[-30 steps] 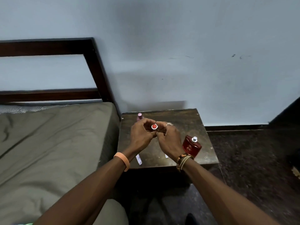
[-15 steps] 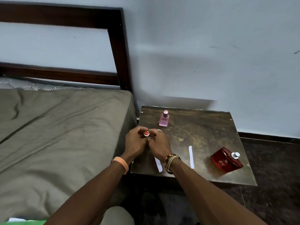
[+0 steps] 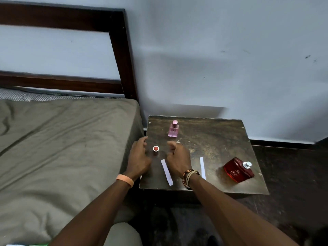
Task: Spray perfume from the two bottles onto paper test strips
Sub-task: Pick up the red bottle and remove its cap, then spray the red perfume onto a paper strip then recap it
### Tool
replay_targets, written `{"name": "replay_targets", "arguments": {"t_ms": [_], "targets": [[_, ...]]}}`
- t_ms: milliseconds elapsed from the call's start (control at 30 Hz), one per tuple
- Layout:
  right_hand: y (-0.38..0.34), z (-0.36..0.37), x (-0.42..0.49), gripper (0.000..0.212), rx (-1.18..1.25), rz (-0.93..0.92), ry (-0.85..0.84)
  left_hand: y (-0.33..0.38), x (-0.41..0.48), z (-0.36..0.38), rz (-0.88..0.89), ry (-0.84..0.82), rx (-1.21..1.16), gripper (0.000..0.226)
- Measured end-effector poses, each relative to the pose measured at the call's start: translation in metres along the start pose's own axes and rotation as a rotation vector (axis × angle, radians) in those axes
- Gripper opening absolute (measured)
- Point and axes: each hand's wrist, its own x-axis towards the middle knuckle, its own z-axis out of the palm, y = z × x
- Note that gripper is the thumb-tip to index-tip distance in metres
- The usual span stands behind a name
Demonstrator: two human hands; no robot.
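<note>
Strips up front: one paper strip (image 3: 166,172) lies at the table's (image 3: 221,139) 7 o'clock, reaching toward the front edge. The second strip (image 3: 202,166) lies at 6, beside the right wrist. Left hand (image 3: 139,157) hovers over the left edge, fingers loose, holding nothing. Right hand (image 3: 177,157) is loosely curled and empty too. Red cap (image 3: 156,149) stands between them, gripped by neither. Red bottle (image 3: 238,170) sits at 4, near the right edge. Pink bottle (image 3: 173,129) stands upright at 11, with bare wood from 12 to 2.

Wooden table (image 3: 213,139), pink bottle (image 3: 173,129), red bottle (image 3: 237,172), cap (image 3: 156,150), strips (image 3: 166,172)
</note>
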Motion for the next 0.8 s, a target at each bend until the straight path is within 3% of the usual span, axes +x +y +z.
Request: {"name": "replay_targets", "arguments": {"t_ms": [167, 500, 800], "targets": [[-0.004, -0.052, -0.036, 0.036, -0.054, 0.010, 0.054, 0.041, -0.035, -0.027, 0.097, 0.142, 0.121, 0.052], [0.028, -0.137, -0.098, 0.035, -0.046, 0.043, 0.141, 0.139, -0.109, 0.025, 0.253, -0.025, 0.197, 0.017], [0.081, -0.133, -0.080, 0.035, -0.108, 0.100, 0.068, 0.140, -0.077, 0.095, 0.156, -0.101, 0.279, 0.007]]}}
